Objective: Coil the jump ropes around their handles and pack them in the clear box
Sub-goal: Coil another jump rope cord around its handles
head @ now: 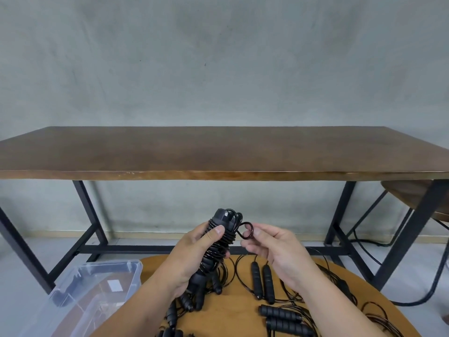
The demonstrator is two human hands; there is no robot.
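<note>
Black cord is wound in tight turns down a pair of handles held upright above the near round table (243, 300). The left hand (194, 254) grips this coiled jump rope (222, 239), its thumb pressed across the turns and its fingers curled round the back. The right hand (274, 249), just to the right, pinches the last small loop of cord (246, 230) between thumb and forefinger, close to the top of the bundle; its other fingers hang loosely curled beneath.

The clear box (97, 283) stands low at the near left, beside the table and open at the top; whether any rope lies inside it I cannot tell. More loose jump ropes (262, 280) sprawl over the tabletop, their handles in pairs and their cords tangled towards the right. A long wooden table (218, 152) runs across the far side.

The winding looks nearly done, with only the tail left to secure. The risk lies in that end loop: if the pinch slackens before the loop is tucked, the springy cord could unwind several turns. A lighter left thumb would let the coils slide down the handles. Cords hanging below the bundle might also snag the ropes on the table as it swings left to the box.
</note>
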